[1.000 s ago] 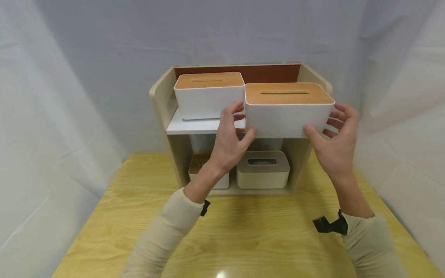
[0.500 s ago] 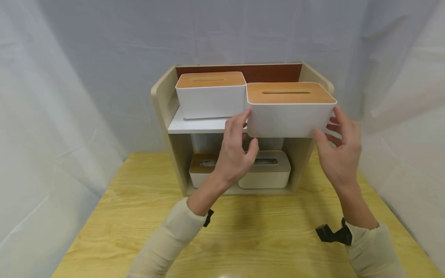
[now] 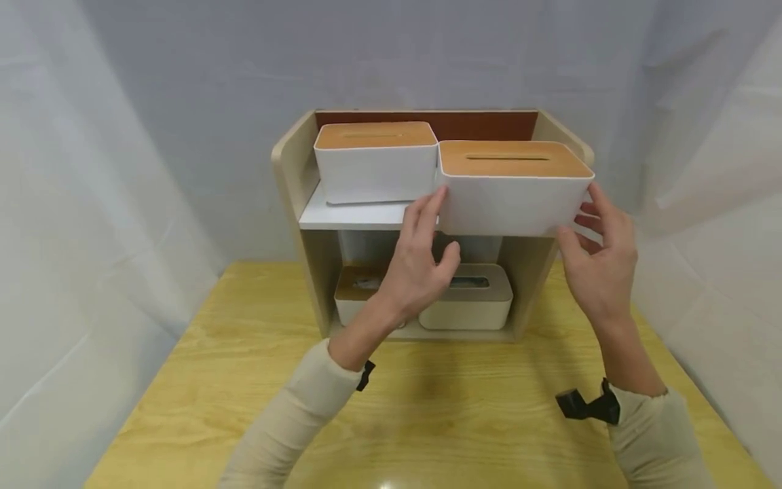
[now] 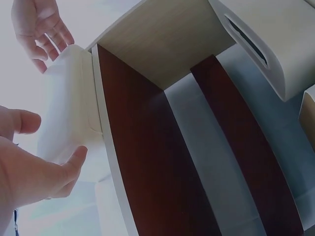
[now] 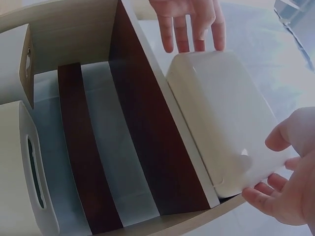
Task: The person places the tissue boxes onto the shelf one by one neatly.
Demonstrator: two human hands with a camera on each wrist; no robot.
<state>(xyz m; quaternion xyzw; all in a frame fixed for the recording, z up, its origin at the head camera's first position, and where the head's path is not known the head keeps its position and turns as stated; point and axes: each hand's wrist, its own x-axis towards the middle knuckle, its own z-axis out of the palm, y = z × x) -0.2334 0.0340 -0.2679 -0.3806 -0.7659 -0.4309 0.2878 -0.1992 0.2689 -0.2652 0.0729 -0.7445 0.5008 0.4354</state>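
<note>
A white tissue box with a wood-look lid sits on the right half of the upper shelf, its front jutting past the shelf edge. My left hand touches its left front corner with extended fingers, the thumb held away from it. At the other end, my right hand has its fingertips against the side. The right wrist view shows that thumb standing off the box. A similar tissue box stands on the left of the same shelf, further back.
On the lower level of the small shelf unit, a tissue box with a grey lid is on the right, and one with a brown lid on the left, partly behind my left arm. The unit stands on a yellow wood-grain table, with pale sheets around.
My left thumb has come off the front of the right tissue box, and both hands have loosened around its ends. The box keeps about the same place on the shelf.
</note>
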